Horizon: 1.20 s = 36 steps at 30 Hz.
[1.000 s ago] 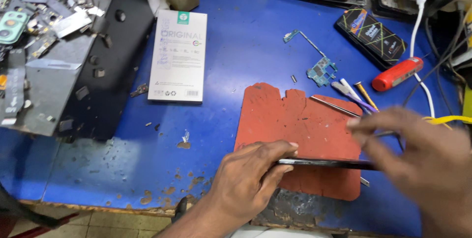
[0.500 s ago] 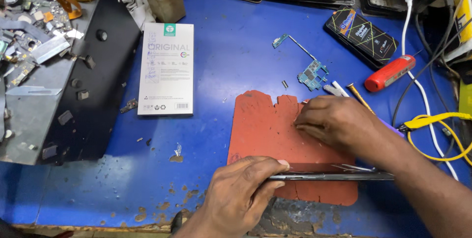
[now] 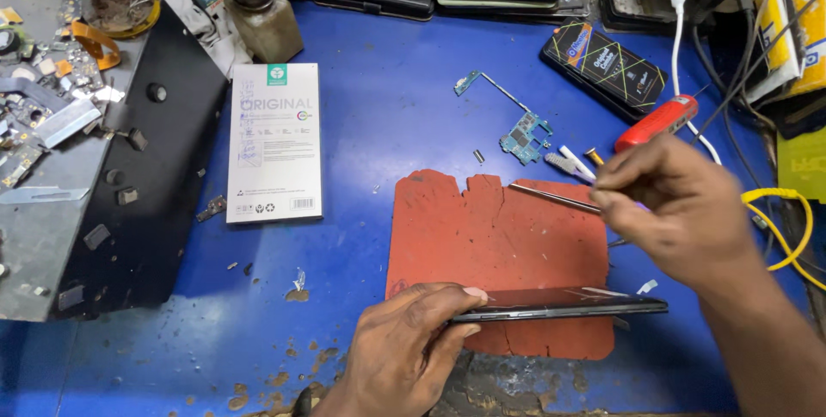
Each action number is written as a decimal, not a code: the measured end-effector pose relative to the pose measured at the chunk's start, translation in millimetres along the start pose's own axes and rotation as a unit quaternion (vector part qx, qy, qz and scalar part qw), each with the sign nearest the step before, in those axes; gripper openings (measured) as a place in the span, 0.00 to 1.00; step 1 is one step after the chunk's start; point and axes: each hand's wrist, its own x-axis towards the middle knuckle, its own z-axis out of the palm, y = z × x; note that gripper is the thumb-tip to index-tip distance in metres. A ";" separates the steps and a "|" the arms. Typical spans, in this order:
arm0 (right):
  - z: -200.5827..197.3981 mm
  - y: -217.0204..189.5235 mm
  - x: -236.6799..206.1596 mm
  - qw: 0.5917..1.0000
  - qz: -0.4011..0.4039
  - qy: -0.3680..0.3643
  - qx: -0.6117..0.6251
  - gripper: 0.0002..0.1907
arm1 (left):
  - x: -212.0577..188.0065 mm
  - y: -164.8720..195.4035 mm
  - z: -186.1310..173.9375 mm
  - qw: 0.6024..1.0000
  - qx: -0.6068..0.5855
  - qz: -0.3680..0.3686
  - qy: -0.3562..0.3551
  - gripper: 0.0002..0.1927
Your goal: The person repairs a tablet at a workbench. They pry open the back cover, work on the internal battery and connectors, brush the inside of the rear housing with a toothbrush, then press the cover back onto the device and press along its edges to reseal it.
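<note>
Left hand (image 3: 404, 348): fingers clasped on the near end of a dark phone (image 3: 559, 303) held edge-on, low over the front of a red mat (image 3: 490, 236) on the blue surface (image 3: 387, 124). Right hand (image 3: 680, 206): fingertips pinched on a thin metal tool (image 3: 551, 197), its tip over the mat's far edge. Nearby: white box (image 3: 274, 143) left of mat; small circuit board (image 3: 523, 135) and red-handled screwdriver (image 3: 658, 122) beyond it.

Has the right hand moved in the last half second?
Yes. The right hand has lifted off the middle of the red mat toward its upper right corner, now pinching a thin metal tool.
</note>
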 end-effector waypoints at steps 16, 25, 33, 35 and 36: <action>0.7 -39.2 -107.0 0.997 0.054 -0.026 -0.045 0.09 | -6.9 14.6 0.7 1.000 0.008 -0.008 0.007 0.20; 14.2 -38.3 -104.1 0.986 0.115 0.019 0.116 0.08 | -13.0 16.2 -0.1 1.000 0.024 -0.006 0.006 0.19; 22.7 -45.7 -101.2 0.991 0.097 0.065 0.070 0.09 | -15.6 16.0 1.0 0.999 0.016 -0.030 -0.001 0.18; 24.9 -49.1 -100.1 0.992 0.094 0.069 0.052 0.09 | -15.9 15.8 1.4 1.000 0.018 -0.022 0.002 0.18; 26.1 -50.5 -99.4 0.992 0.093 0.071 0.044 0.09 | -15.8 15.6 1.3 1.000 0.015 -0.027 0.000 0.17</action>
